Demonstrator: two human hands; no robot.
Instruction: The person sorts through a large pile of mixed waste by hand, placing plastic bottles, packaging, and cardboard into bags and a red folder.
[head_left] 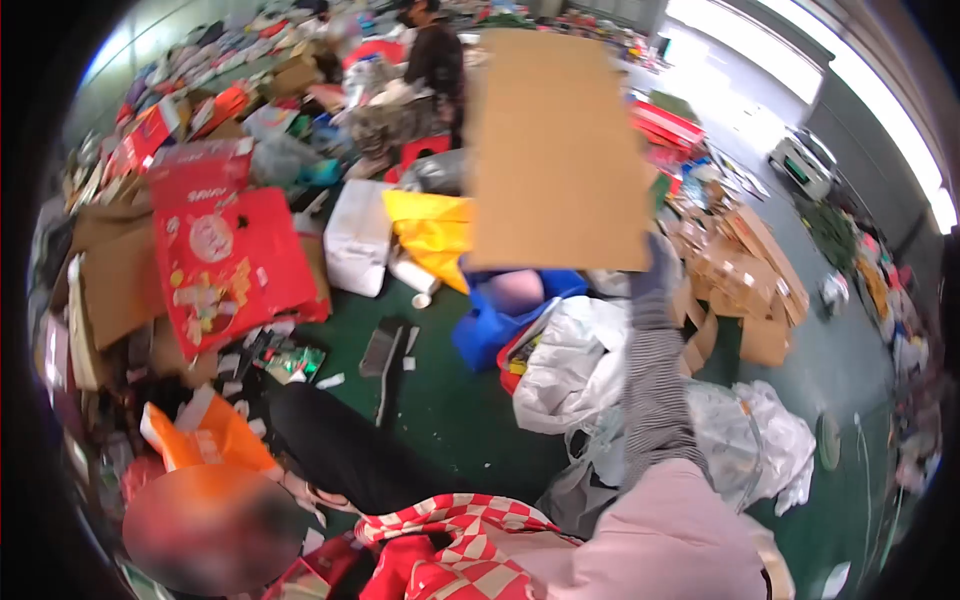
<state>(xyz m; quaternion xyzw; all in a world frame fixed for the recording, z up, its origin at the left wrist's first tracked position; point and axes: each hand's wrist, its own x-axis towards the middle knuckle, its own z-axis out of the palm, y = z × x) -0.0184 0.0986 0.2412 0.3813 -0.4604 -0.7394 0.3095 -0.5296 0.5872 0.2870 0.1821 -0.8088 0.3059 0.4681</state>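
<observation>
My right arm, in a pink sleeve with a grey striped cuff, reaches forward. At its end my right hand [659, 262] grips a flat brown cardboard sheet [560, 150] by its lower right corner; the fingers are largely hidden behind the sheet. Below the cardboard are a blue container [480, 330] and a white sack [575, 365]. I cannot make out my left hand. An orange bag [212, 435] lies at the lower left beside my dark trouser leg [340, 450], next to a blurred oval patch.
Red printed cardboard [235, 265] leans at the left. A white box [358, 238], a yellow bag [432, 228] and a dark brush [383, 350] are ahead. Flattened cartons [745, 275] and clear plastic bags [725, 440] lie right. Another person [435, 60] is among piles behind.
</observation>
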